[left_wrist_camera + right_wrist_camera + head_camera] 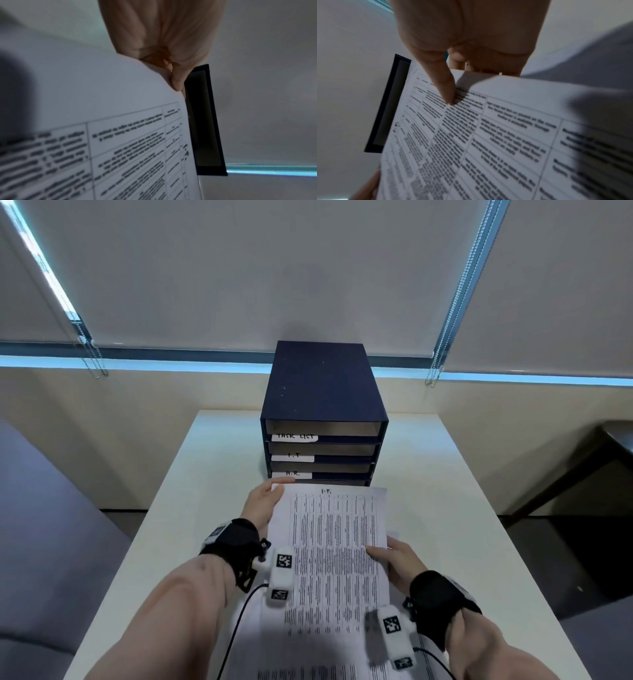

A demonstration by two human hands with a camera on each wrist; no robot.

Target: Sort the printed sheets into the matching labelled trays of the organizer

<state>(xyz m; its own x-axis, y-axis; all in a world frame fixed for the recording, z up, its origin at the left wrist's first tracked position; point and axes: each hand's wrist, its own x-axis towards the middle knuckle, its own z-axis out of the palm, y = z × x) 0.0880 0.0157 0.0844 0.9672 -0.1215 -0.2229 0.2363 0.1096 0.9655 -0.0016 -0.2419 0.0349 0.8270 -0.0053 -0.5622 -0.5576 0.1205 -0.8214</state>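
Both hands gripping white printed table sheet (337, 546): left hand (262, 503) at far-left corner, right hand (399, 559) mid-right edge. Long axis aimed at dark blue tiered organizer (323, 412) (sheet headed "I.T", judged for middle tray), just ahead.

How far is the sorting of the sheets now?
No filed sheet shows in the organizer. In hand: both the left hand and right hand hold a sheet headed "I.T". Left: slide it into the I.T tray, then sort the sheets underneath.

At frame centre the organizer (323, 412) blocked the table (445, 474); its 3 labelled slots faced open. Bare tabletop lay left and right of it.
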